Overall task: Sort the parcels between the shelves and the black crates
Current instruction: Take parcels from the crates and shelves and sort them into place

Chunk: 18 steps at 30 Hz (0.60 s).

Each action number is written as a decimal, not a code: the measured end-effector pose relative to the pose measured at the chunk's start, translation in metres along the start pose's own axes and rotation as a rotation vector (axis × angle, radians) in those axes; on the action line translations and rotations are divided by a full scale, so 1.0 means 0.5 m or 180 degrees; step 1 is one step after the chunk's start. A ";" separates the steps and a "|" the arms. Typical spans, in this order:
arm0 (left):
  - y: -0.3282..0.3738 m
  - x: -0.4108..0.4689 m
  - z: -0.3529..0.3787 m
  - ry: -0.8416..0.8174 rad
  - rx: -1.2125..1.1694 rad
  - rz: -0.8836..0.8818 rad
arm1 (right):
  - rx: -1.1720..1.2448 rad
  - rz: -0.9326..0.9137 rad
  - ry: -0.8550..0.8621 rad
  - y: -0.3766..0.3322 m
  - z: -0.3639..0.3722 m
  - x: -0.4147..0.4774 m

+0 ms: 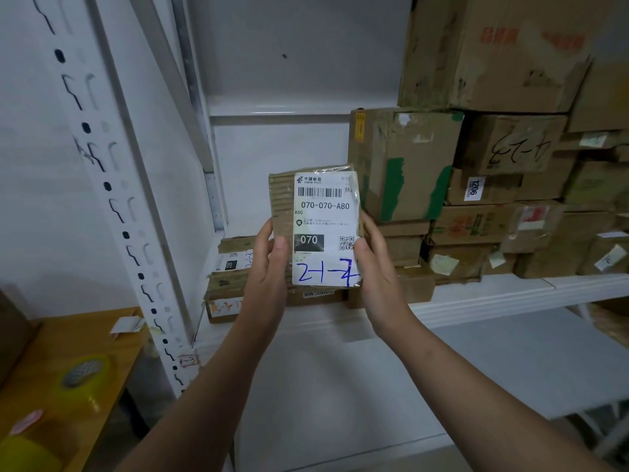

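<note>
A small flat cardboard parcel (320,212) with a white shipping label and blue handwriting is held upright in front of the white shelf (510,294). My left hand (272,264) grips its left edge, thumb on the front. On the other side my right hand (372,260) grips the right edge. Low flat parcels (231,281) lie on the shelf just behind and below the held one. No black crate is in view.
Stacked cardboard boxes (493,185) fill the shelf's right side, with a large box (493,52) on top. A perforated white upright (112,199) stands at left. A wooden table (68,369) with a tape roll (85,369) sits lower left. A lower shelf board (442,369) runs below.
</note>
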State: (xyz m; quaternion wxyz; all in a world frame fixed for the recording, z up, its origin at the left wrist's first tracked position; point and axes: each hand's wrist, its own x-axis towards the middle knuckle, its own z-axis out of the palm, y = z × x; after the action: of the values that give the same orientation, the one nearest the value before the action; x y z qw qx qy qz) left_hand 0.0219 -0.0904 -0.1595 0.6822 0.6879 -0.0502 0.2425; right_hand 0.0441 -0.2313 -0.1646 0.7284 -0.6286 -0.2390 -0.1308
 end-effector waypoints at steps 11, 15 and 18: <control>-0.001 -0.025 -0.025 -0.0336 0.0809 0.0370 | -0.0547 -0.0160 0.0444 0.005 0.007 0.007; 0.008 -0.037 -0.049 -0.0368 0.0959 0.0569 | -0.0545 -0.0419 0.0312 -0.002 0.028 0.015; 0.026 -0.022 -0.084 0.0195 0.1724 0.0845 | -0.0885 -0.0481 -0.0420 0.007 0.057 0.027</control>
State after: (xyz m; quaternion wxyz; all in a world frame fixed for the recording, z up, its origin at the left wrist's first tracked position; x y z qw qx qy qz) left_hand -0.0042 -0.0535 -0.1539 0.4375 0.8246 -0.0526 0.3547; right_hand 0.0521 -0.2011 -0.1580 0.6053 -0.7108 -0.3124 -0.1754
